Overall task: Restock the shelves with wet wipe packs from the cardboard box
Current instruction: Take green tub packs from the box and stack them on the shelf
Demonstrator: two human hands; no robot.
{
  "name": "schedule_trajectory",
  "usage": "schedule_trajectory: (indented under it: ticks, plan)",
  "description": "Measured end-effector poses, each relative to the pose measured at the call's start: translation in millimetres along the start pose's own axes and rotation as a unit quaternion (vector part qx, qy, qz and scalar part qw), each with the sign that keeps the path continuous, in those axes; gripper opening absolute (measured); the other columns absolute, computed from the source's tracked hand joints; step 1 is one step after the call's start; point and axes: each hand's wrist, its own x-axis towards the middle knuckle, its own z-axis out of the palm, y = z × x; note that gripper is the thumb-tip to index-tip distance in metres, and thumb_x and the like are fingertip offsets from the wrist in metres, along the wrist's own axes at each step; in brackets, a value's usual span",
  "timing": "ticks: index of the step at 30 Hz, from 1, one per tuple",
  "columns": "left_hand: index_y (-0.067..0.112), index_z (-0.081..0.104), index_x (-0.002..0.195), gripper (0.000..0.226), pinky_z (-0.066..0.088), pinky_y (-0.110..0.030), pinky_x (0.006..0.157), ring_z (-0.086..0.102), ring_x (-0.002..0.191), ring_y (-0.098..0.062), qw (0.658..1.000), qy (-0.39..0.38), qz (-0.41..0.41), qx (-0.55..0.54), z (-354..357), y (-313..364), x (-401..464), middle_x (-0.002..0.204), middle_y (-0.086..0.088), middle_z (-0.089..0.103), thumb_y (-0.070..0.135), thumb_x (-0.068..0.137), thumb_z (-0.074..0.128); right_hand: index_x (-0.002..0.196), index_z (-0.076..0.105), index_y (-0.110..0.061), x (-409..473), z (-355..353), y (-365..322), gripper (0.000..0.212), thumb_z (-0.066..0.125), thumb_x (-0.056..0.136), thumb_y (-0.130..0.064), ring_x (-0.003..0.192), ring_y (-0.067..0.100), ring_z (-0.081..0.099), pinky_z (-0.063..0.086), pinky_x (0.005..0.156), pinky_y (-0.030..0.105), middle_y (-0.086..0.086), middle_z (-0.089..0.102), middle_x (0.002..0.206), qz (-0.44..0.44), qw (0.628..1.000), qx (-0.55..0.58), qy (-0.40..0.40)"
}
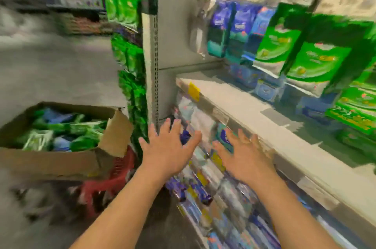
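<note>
The picture is motion-blurred. An open cardboard box [50, 159] stands at the left, filled with green and blue wet wipe packs [61, 132]. My left hand [166, 149] and my right hand [242, 155] are both stretched out in front of me, fingers spread, holding nothing. They hover before the front edge of a grey shelf [234, 104], over the packs on the lower shelf [203, 177]. On the grey shelf, green packs [313, 65] and blue packs [230, 31] stand toward the back right.
A red plastic basket [109, 183] sits under the box. A slotted metal upright [155, 55] marks the shelf's left end, with green packs [134, 86] hanging beside it. Grey aisle floor [50, 69] lies to the left. A yellow price tag [193, 90] is on the shelf edge.
</note>
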Motion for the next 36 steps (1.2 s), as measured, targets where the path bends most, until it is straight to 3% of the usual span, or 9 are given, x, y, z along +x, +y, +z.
schedule_trajectory:
  ticks: [3,6,10,14,17,21,29,36]
  plan:
    - [0.041,0.016,0.154,0.095,0.008,-0.066,0.116,0.001,0.151,-0.032,0.998,0.023,-0.058,0.003,-31,-75,2,0.165,0.01,0.009,0.093,0.074,0.011,0.16,0.01,-0.045,20,23,-75,0.099,0.005,0.076,-0.097,0.158,0.03,0.005,0.008,0.118,0.074,-0.008,0.008,0.171,-0.064,0.998,0.005,0.001]
    - [0.041,0.018,0.154,0.096,0.01,-0.067,0.115,0.001,0.151,-0.032,0.992,0.043,-0.12,0.004,-61,-147,-1,0.165,0.009,0.01,0.093,0.073,0.01,0.159,0.013,-0.048,30,38,-161,0.092,0.011,0.08,-0.095,0.158,0.029,0.005,0.009,0.119,0.071,-0.006,0.01,0.171,-0.124,0.992,-0.002,-0.01]
    - [0.04,0.016,0.154,0.098,0.011,-0.066,0.115,0.0,0.151,-0.033,0.982,0.058,-0.179,0.007,-94,-233,-7,0.165,0.007,0.01,0.093,0.073,0.008,0.159,0.01,-0.049,36,62,-263,0.111,-0.005,0.062,-0.101,0.157,0.034,0.006,0.017,0.117,0.071,-0.005,0.011,0.171,-0.2,0.98,0.006,-0.02]
    - [0.037,0.019,0.154,0.1,0.018,-0.06,0.117,0.006,0.15,-0.034,0.97,0.08,-0.228,-0.001,-112,-302,-14,0.164,0.003,0.015,0.093,0.071,0.008,0.159,0.013,-0.046,36,81,-338,0.103,0.004,0.071,-0.099,0.156,0.033,0.009,0.019,0.115,0.074,0.0,0.015,0.17,-0.261,0.965,0.005,-0.026]
    - [0.034,0.024,0.153,0.109,0.019,-0.055,0.118,0.013,0.149,-0.032,0.963,0.103,-0.249,-0.009,-117,-348,-14,0.162,0.0,0.022,0.096,0.066,0.002,0.159,0.011,-0.048,43,92,-385,0.081,0.019,0.088,-0.087,0.157,0.029,0.005,0.017,0.111,0.078,-0.006,0.011,0.171,-0.282,0.959,-0.01,-0.039]
    - [0.031,0.029,0.152,0.115,0.021,-0.049,0.119,0.022,0.147,-0.028,0.956,0.119,-0.268,-0.026,-122,-400,-4,0.159,-0.003,0.031,0.098,0.064,-0.001,0.158,0.014,-0.047,62,114,-440,0.084,0.017,0.086,-0.088,0.157,0.03,0.005,0.017,0.114,0.076,-0.004,0.014,0.17,-0.314,0.948,-0.006,-0.053]
    - [0.028,0.031,0.153,0.092,0.026,-0.045,0.117,0.032,0.142,-0.026,0.945,0.084,-0.306,-0.078,-146,-489,61,0.157,-0.002,0.034,0.085,0.082,0.025,0.16,0.012,-0.045,140,164,-538,0.074,0.023,0.095,-0.079,0.158,0.027,-0.002,0.01,0.117,0.073,-0.003,0.009,0.172,-0.337,0.938,0.009,-0.076]
    - [0.033,0.029,0.153,0.084,0.028,-0.042,0.116,0.03,0.144,-0.021,0.942,0.063,-0.312,-0.105,-177,-544,136,0.159,0.002,0.03,0.081,0.085,0.031,0.161,0.009,-0.044,222,177,-605,0.074,0.027,0.097,-0.075,0.158,0.026,-0.005,0.006,0.119,0.071,-0.003,0.005,0.172,-0.321,0.937,0.037,-0.135]
